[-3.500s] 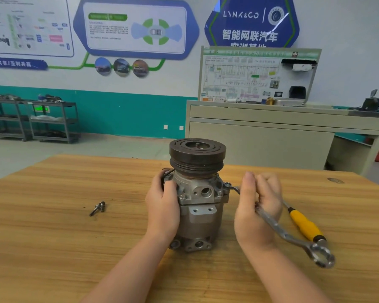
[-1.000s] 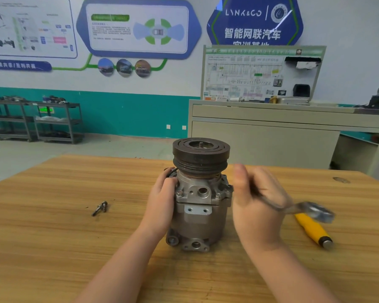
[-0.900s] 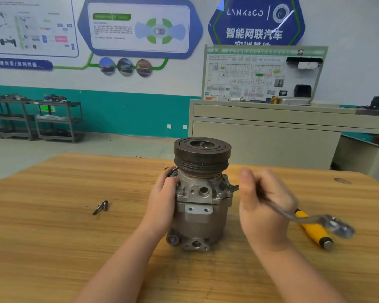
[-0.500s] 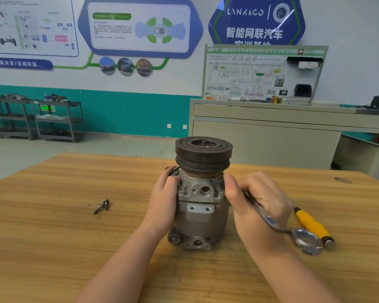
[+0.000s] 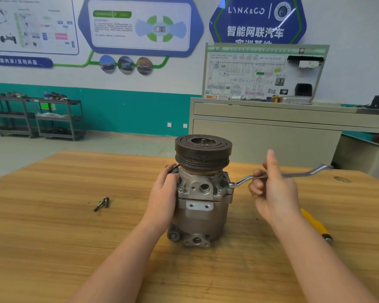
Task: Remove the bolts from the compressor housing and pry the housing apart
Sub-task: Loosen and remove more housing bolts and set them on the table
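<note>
Our left hand (image 5: 164, 200) holds the side of the compressor (image 5: 202, 193), which stands up in the middle of the wooden table (image 5: 53, 237). Our right hand (image 5: 274, 193) pinches the wrench (image 5: 289, 174), whose end sits on a bolt (image 5: 230, 185).

From my remote seat I see a white wall (image 5: 348, 22) with a teal lower band (image 5: 127, 110), covered in blue and green posters (image 5: 140, 27). A grey floor (image 5: 53, 149) runs beneath dark metal shelving racks (image 5: 59, 119) at far left. A beige cabinet (image 5: 271, 136) carries a wiring-diagram board (image 5: 249, 75). The wooden table (image 5: 53, 237) fills the foreground.
</note>
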The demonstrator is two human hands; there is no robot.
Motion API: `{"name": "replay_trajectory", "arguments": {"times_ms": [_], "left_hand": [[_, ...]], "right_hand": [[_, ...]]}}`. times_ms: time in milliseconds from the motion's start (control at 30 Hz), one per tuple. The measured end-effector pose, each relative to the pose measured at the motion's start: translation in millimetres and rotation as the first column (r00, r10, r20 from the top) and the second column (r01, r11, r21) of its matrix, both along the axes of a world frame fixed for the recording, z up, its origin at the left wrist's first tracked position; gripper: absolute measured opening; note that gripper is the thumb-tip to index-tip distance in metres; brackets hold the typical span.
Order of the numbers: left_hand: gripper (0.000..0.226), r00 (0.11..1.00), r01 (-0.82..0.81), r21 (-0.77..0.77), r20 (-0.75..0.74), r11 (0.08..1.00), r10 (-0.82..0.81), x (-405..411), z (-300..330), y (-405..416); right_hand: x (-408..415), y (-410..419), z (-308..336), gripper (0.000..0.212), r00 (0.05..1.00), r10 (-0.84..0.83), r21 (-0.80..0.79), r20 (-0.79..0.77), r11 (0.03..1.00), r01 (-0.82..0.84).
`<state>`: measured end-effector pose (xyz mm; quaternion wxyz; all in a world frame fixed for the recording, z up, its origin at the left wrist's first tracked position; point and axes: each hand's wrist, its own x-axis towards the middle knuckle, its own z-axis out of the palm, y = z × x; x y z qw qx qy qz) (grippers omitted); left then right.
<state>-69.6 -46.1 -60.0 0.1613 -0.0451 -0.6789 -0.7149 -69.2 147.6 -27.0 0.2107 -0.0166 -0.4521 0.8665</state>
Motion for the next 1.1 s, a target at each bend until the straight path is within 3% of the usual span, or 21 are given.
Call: {"name": "replay_trajectory", "arguments": {"times_ms": [200,267,333,433,600,733,833,933,1000,1100], "left_hand": [[0.025,1.0,-0.002,-0.024,-0.015,1.0,0.002,-1.0,-1.6,-0.6],[0.025,1.0,-0.002,-0.026,-0.017,1.0,0.001,-1.4,-2.3,-0.6],[0.026,1.0,-0.002,-0.016,-0.011,1.0,0.002,-1.7,-2.4,-0.6],[0.029,1.0,0.009,-0.002,0.002,1.0,-0.009,-2.1,-3.0,-1.3],[0.03,1.0,0.01,-0.008,0.007,1.0,-0.01,-1.1,-0.9,-0.7],[0.032,1.0,0.011,0.004,0.003,1.0,-0.011,-2.4,-2.8,-2.2],[0.029,1.0,0.011,-0.046,-0.004,0.999,-0.011,-4.5,-3.6,-1.8],[0.024,1.0,-0.007,0.021,0.01,1.0,0.007,-6.9,-3.1,-1.2],[0.027,1.0,0.008,-0.004,-0.006,1.0,-0.008,-4.5,-3.1,-0.9],[0.029,1.0,0.012,-0.013,-0.001,1.0,-0.012,-2.3,-2.8,-2.0]], "right_hand": [[-4.7,-1.0,2.3,0.016,0.98,0.186,-0.136,-0.071,0.971,-0.194],[0.2,-1.7,3.2,0.014,0.981,0.108,-0.081,-0.163,0.989,-0.122],[6.8,-0.4,2.9,0.016,0.944,-0.091,0.107,-0.318,0.986,0.131],[15.3,-2.0,0.0,0.013,0.781,-0.215,0.333,-0.586,0.815,0.475],[20.4,-11.9,-8.8,0.01,0.686,-0.052,0.487,-0.726,0.665,0.566],[18.4,-13.5,-14.9,0.018,0.568,0.019,0.472,-0.822,0.58,0.664],[17.9,-21.0,-23.7,0.024,0.475,0.132,0.483,-0.87,0.429,0.764],[17.1,-28.4,-28.6,0.021,0.424,0.22,0.475,-0.878,0.297,0.828],[16.7,-30.0,-31.0,0.029,0.432,0.163,0.461,-0.887,0.37,0.807],[22.0,-36.8,-27.2,0.037,0.65,-0.124,0.325,-0.75,0.786,0.526]]}}
